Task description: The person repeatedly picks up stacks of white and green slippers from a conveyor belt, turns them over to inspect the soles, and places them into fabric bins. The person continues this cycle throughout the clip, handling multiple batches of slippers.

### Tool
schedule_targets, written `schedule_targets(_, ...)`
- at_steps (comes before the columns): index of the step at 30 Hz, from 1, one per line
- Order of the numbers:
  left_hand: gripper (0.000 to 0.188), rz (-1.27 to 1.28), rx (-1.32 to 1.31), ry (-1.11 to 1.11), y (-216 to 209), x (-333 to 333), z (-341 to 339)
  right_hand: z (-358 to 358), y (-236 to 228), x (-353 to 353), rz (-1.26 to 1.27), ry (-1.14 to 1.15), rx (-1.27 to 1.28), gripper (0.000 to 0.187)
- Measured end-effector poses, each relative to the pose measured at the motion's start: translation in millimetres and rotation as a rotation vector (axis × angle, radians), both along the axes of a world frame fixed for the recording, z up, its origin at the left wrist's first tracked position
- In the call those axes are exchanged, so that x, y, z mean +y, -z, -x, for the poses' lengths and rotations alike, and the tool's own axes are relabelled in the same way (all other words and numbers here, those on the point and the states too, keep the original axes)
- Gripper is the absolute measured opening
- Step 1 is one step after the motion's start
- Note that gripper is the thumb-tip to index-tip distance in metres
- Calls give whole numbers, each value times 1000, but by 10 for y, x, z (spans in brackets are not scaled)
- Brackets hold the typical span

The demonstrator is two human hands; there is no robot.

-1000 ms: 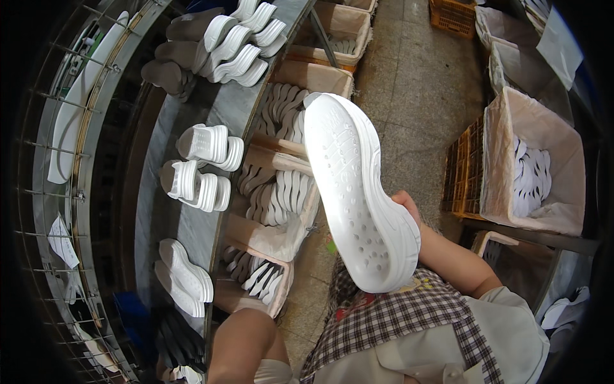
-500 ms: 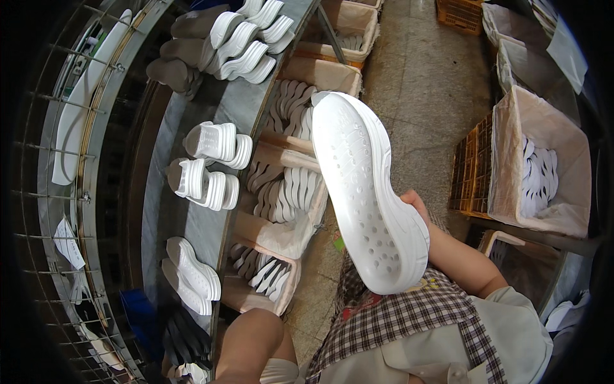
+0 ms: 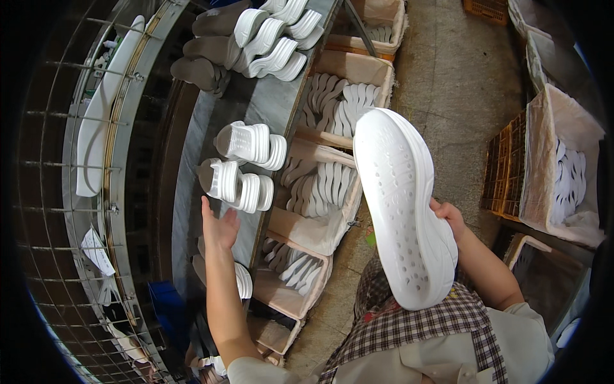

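Observation:
My right hand (image 3: 449, 219) grips a large white shoe sole (image 3: 403, 211) by its right edge. The sole is upright in front of my checked apron, its dimpled side towards me. My left hand (image 3: 220, 227) is open and empty, fingers spread, over the grey shelf (image 3: 274, 96) at the left. Just beyond its fingertips lies a small group of white soles (image 3: 233, 182), with another white group (image 3: 252, 142) behind. My left forearm partly covers more soles (image 3: 243, 280) on the shelf's near part.
Piled white and grey soles (image 3: 268, 45) fill the shelf's far end. Cloth-lined crates (image 3: 300, 227) of soles line the shelf's right side. Across the aisle stands an orange crate (image 3: 505, 163) with white pieces inside. A wire mesh guard (image 3: 64, 169) curves along the far left.
My left hand has come into view, reaching up over the shelf towards the white soles. My right hand still holds the sole. The whole view has shifted, so the shelf appears farther right.

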State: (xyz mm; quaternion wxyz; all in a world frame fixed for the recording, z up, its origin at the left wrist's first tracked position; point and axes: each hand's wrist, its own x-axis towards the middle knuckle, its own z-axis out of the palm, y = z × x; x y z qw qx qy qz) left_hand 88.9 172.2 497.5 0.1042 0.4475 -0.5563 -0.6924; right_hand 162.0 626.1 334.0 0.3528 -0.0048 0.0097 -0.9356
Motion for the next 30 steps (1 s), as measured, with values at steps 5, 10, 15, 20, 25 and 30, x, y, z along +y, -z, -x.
schedule_targets(5, 92, -109, -139, 182, 35, -242, 271, -34, 69, 85, -394, -83, 3, 83)
schedule_targets(10, 57, -194, -33, 289, 58, -182, 338, 37, 7, 179, -427, -72, 92, 77)
schedule_targets(15, 56, -424, 684, 626, 273, -260, -375, 154, 125, 294, -767, -235, 217, 94)
schedule_targets(20, 55, -202, 337, 90, 1299, -278, -1651, 229, 727, 283, -627, -277, 338, 119)
schedule_targets(25, 56, -640, -214, 230, 2596, 6, -2028, 223, 1413, -25, -692, -310, 360, 122)
schedule_targets(30, 70, 79, -31, 349, 3502, -204, -910, 278, 2146, -801, -673, -103, 486, 117)
